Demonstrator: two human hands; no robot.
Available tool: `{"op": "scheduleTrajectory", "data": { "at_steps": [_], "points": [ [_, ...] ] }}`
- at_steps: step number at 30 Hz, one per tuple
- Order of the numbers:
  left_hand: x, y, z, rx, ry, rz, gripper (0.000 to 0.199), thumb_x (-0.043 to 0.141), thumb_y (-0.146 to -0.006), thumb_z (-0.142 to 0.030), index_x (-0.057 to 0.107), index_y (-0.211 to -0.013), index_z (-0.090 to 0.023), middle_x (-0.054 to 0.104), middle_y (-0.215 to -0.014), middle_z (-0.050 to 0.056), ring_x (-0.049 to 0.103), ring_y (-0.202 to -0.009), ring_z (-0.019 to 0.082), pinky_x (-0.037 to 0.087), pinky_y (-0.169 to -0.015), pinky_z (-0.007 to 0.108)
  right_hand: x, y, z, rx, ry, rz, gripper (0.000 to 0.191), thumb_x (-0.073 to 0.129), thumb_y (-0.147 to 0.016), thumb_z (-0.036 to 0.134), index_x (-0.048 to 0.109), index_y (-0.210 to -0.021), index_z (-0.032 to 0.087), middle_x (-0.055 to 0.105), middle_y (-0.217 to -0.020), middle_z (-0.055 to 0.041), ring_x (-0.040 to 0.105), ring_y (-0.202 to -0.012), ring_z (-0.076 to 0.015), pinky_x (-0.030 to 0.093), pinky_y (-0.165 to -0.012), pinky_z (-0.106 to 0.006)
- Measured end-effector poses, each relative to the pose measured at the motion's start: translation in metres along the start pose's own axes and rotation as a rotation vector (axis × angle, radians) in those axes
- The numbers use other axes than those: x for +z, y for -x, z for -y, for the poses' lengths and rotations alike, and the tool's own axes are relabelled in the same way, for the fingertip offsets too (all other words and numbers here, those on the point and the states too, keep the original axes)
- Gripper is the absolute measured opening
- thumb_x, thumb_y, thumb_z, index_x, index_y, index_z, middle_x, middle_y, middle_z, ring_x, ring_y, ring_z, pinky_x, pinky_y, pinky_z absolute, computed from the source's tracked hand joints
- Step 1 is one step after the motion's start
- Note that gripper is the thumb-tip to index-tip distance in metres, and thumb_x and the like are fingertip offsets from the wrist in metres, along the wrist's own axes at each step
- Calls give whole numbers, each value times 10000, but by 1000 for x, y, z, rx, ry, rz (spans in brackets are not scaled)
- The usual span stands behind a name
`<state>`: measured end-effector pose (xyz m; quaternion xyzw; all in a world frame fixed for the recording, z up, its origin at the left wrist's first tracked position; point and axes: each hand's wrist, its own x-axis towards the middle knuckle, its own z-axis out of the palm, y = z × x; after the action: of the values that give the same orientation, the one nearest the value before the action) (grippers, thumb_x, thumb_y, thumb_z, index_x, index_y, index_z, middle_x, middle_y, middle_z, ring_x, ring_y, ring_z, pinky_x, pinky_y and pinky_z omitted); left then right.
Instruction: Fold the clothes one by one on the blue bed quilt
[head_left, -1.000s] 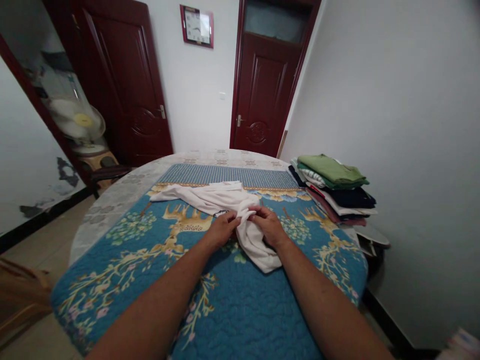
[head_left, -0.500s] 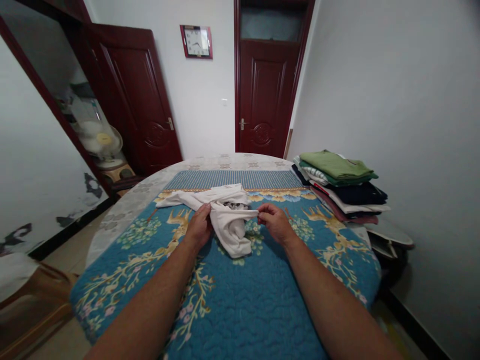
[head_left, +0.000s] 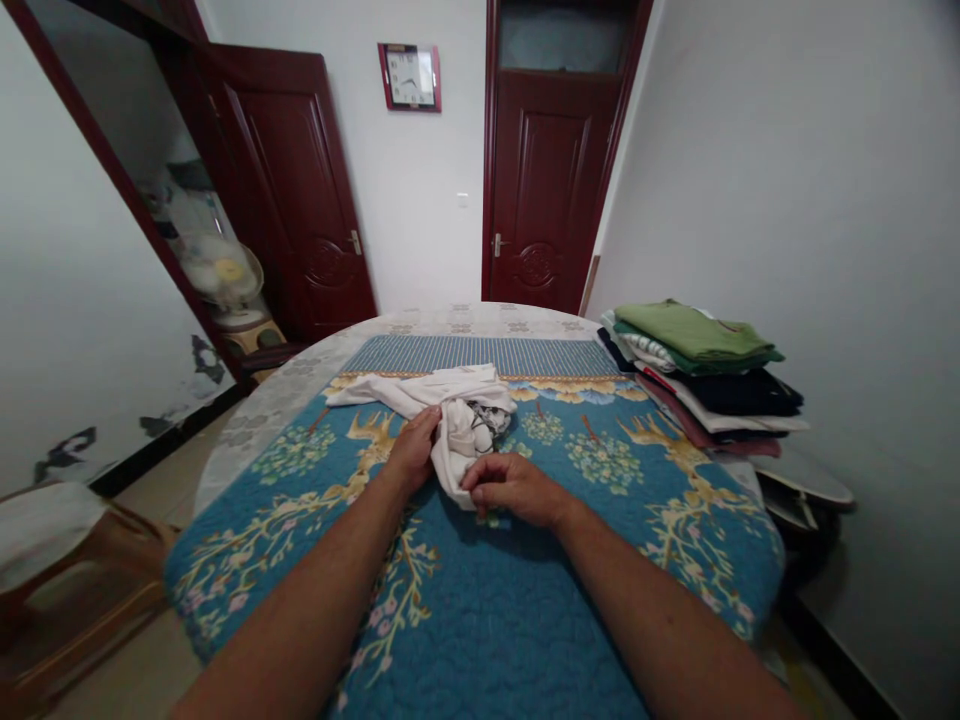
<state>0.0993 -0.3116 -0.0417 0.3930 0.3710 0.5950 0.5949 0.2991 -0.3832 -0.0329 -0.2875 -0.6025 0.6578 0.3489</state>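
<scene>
A crumpled white garment [head_left: 453, 440] lies bunched on the blue patterned quilt [head_left: 517, 610], one long part of it stretching to the left. A black-and-white printed patch shows in its opening. My left hand [head_left: 414, 452] is closed on the garment's left side, thumb on top and the other fingers mostly hidden. At the near lower end of the cloth, my right hand [head_left: 519, 488] pinches the edge between thumb and curled fingers.
A stack of folded clothes [head_left: 701, 370], green on top, stands at the table's right edge near the wall. Beyond the quilt shows a pale patterned tablecloth [head_left: 480, 316]. A wooden stool [head_left: 82, 560] is at the left, and a dark round-topped object [head_left: 806, 500] at the right.
My right hand has moved down and left from the upper right edge to the near end of the garment. More of the printed patch now shows. My left hand keeps its place on the cloth.
</scene>
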Motion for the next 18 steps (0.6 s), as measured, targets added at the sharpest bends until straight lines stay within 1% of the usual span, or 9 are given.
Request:
{"op": "scheduleTrajectory", "data": {
  "at_steps": [2, 4, 8, 9, 11, 13, 14, 16, 18],
  "points": [
    [1, 3, -2, -49, 28, 23, 512, 854, -735, -526, 720, -1050, -146, 799, -976, 91, 743, -946, 265, 589, -837, 360, -5, 0, 1, -15, 1, -43, 277, 841, -772, 385, 785, -957, 187, 735, -758, -16, 671, -661, -144, 533, -671, -273],
    [1, 7, -5, -103, 15, 109, 537, 842, -761, -530, 716, -1106, -138, 800, -1008, 121, 753, -924, 279, 601, -810, 376, -13, -1, -1, -48, 11, -125, 293, 820, -798, 391, 797, -1009, 189, 746, -773, -25, 678, -682, -149, 544, -699, -284],
    [2, 15, -8, -109, -140, 244, 675, 871, -675, -264, 666, -1313, -178, 798, -1109, 112, 757, -874, 253, 598, -752, 337, -31, -11, -13, -91, 114, -345, 317, 748, -825, 364, 790, -1099, 211, 754, -815, -38, 684, -712, -176, 572, -722, -325],
    [2, 16, -9, -113, -155, 247, 722, 837, -643, -199, 659, -1343, -191, 801, -1111, 103, 756, -858, 250, 595, -733, 328, -35, -13, -17, -123, 183, -408, 326, 728, -827, 349, 786, -1121, 221, 767, -878, -53, 701, -772, -194, 584, -755, -344],
    [2, 19, -11, -155, -142, 253, 771, 738, -598, -141, 668, -1363, -205, 809, -1086, 91, 753, -810, 248, 588, -692, 325, -43, -18, -23, -234, 364, -539, 389, 696, -823, 317, 774, -1197, 244, 772, -1136, -93, 716, -1026, -242, 594, -900, -395],
    [1, 23, -15, -230, -118, 279, 766, 672, -567, -144, 710, -1329, -207, 816, -1034, 85, 748, -767, 259, 586, -666, 340, -49, -21, -26, -341, 528, -663, 515, 671, -822, 295, 728, -1332, 258, 668, -1430, -108, 621, -1309, -269, 547, -1060, -426],
    [2, 25, -17, -272, -113, 302, 741, 662, -560, -154, 736, -1296, -204, 818, -1012, 85, 750, -772, 272, 592, -671, 356, -52, -22, -26, -367, 580, -719, 586, 662, -826, 294, 684, -1410, 256, 597, -1529, -112, 566, -1391, -273, 527, -1100, -429],
    [3, 30, -21, -333, -123, 358, 653, 683, -568, -173, 784, -1212, -190, 819, -1001, 92, 761, -837, 308, 606, -713, 389, -58, -23, -26, -370, 624, -804, 697, 655, -837, 308, 588, -1529, 244, 491, -1636, -131, 535, -1430, -274, 532, -1094, -422],
    [5, 33, -23, -349, -157, 380, 555, 732, -591, -192, 813, -1139, -177, 819, -1012, 100, 760, -900, 324, 606, -748, 398, -65, -22, -25, -353, 640, -831, 651, 660, -847, 339, 621, -1489, 236, 517, -1616, -140, 580, -1376, -274, 539, -1075, -416]
  ]
}}
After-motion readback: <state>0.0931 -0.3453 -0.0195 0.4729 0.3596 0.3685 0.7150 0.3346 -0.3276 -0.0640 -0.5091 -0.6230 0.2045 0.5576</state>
